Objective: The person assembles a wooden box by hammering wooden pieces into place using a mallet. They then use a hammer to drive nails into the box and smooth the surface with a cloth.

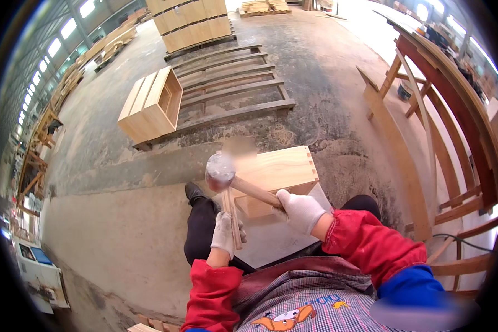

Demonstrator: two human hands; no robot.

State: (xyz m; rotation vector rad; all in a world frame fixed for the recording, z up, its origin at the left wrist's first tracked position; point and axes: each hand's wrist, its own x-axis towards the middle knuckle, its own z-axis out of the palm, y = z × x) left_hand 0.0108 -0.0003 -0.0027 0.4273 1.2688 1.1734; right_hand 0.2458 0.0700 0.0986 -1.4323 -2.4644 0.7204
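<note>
I see pale cotton-like knit gloves on both hands: my right hand (pixel 300 211) grips a smooth, light wood handle (pixel 255 192) ending in a dull, greyish mallet head (pixel 220 171), scuffed and matt. Between my left fingers (pixel 225 231) stands a thin slat (pixel 233 218) of raw wood. Just beyond the fingertips sits a box (pixel 276 176) of unfinished pale timber, matt, with visible grain. The concrete floor (pixel 110 232) looks rough and dusty.

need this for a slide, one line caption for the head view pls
Gloved right hand raises a mallet over a wooden box while the left hand steadies a thin wooden slat.
</note>
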